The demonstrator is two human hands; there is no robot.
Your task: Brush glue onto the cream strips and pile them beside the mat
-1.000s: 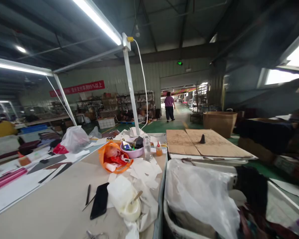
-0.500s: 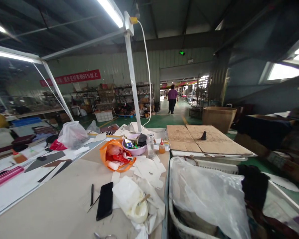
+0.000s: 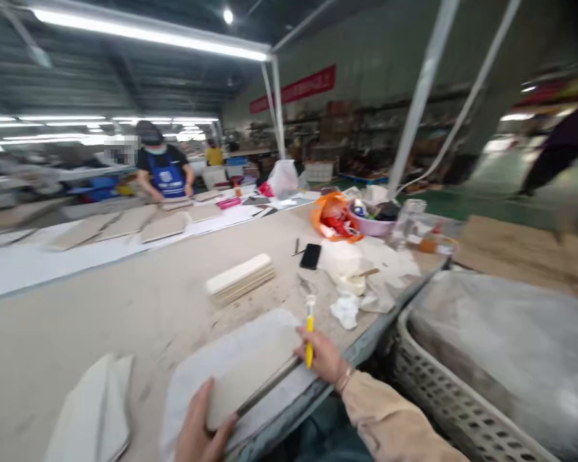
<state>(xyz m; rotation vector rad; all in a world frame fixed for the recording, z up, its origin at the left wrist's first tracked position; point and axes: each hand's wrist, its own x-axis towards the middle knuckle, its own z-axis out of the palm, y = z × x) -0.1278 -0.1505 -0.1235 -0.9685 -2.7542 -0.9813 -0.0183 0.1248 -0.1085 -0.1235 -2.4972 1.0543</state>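
A flat beige panel (image 3: pixel 250 378) with a dark strip along its near edge lies on a sheet of white paper (image 3: pixel 187 378) at the table's front. My left hand (image 3: pixel 202 427) grips the panel's left end, fingers on its left side and thumb at the near edge. At the right end, my right hand (image 3: pixel 326 358) is closed around a yellow-handled tool (image 3: pixel 310 330) with a pale tip pointing away, probably a brush. Its fingertips also touch the panel's right corner. Beyond the panel sits a stack of pale strips (image 3: pixel 241 279).
White folded pieces (image 3: pixel 94 410) lie at left. A phone (image 3: pixel 311 256), white container (image 3: pixel 347 266), crumpled tissue (image 3: pixel 345 310) and orange bag (image 3: pixel 334 215) are on the table (image 3: pixel 144 321). A plastic-covered basket (image 3: pixel 443 366) stands right. A co-worker (image 3: pixel 164 167) works across the table.
The view has swung left and down. Both my hands, the panel, the yellow-handled tool and the stack of strips are now in sight, and a co-worker shows at left.
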